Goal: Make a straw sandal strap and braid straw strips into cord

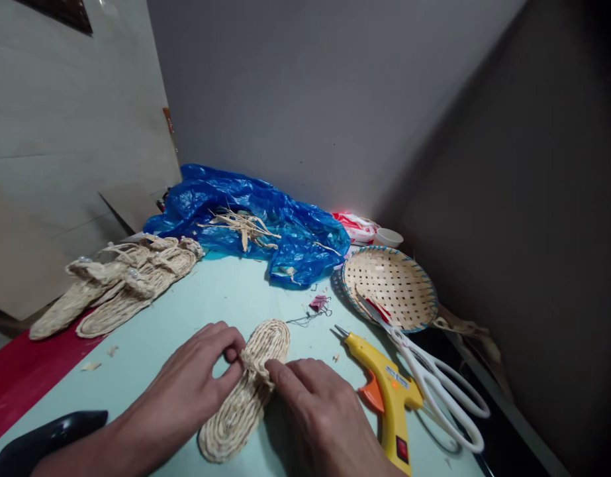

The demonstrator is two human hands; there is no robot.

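Note:
A braided straw sandal [233, 424] lies on the pale green tabletop, its toe end slanting away from me. A twisted straw strap [258, 368] crosses its middle. On the left side, my left hand [198, 371] pinches the strap's edge between thumb and curled fingers. From the right, my right hand [320, 404] presses its thumb and forefinger on the other end of the strap; its remaining fingers are partly hidden. Just right of that hand lies a yellow glue gun [384, 377] with an orange trigger, its nozzle pointing away from me.
White-handled scissors [424, 371] rest against a shallow woven basket [389, 285]. A pink binder clip [319, 303] lies near the middle. Behind are a blue plastic bag [235, 189] and straw scraps [245, 228]. Several finished sandals [121, 285] sit at left; a black object [51, 437] is near my left forearm.

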